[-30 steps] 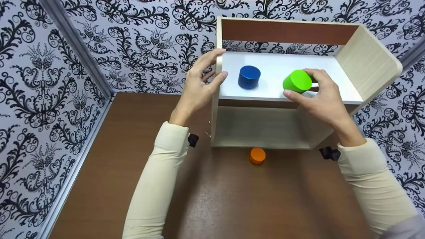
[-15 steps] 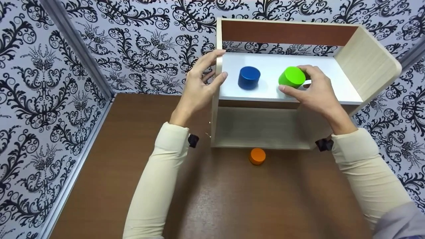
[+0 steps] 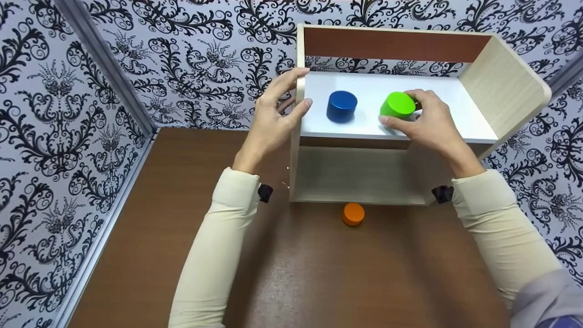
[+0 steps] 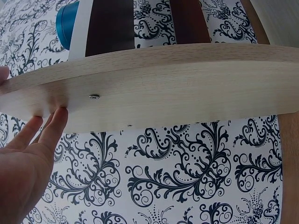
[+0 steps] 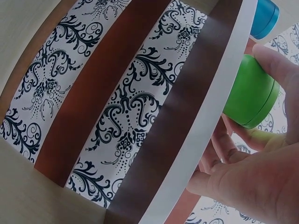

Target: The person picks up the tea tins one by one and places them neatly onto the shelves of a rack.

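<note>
My right hand (image 3: 430,120) grips a green cylindrical container (image 3: 397,105) between thumb and fingers, low over the white top shelf (image 3: 437,91) of a small wooden shelf unit. In the right wrist view the green container (image 5: 252,93) shows a lid seam, and its base sits right at the shelf edge line. To its left a blue cylindrical container (image 3: 341,107) stands upright on the same shelf. My left hand (image 3: 273,114) holds the front edge of the unit's left side panel (image 4: 154,88), thumb on one side and fingers on the outer face.
An orange cylindrical container (image 3: 353,214) stands on the brown table (image 3: 291,273), just in front of the unit's lower compartment (image 3: 355,175). The right side panel (image 3: 505,86) rises at the shelf's end. Patterned walls (image 3: 191,59) stand behind and on the left.
My right hand has carried the green container a little left and back along the top shelf, closer to the blue one, and it now leans less. My left hand stays on the side panel.
</note>
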Available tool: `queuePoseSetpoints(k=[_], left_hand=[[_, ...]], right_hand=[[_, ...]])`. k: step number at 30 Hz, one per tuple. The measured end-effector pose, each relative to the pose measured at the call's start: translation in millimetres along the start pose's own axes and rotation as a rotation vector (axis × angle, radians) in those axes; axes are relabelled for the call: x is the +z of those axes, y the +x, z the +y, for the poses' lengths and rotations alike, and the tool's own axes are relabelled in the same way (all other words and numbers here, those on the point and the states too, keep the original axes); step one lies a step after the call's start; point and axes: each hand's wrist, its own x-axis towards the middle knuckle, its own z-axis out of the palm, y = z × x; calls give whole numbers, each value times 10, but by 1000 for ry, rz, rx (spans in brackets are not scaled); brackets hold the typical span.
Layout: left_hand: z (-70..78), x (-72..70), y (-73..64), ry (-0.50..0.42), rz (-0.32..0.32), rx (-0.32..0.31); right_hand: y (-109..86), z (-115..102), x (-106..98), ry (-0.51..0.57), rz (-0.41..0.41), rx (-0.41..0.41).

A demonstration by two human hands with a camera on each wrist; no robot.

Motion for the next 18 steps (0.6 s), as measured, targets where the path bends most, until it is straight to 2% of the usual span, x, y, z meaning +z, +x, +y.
queuePoseSetpoints(k=[18], left_hand=[[8,-1,5,8,-1,-1]], right_hand=[[48,19,26,-28,-14,12]])
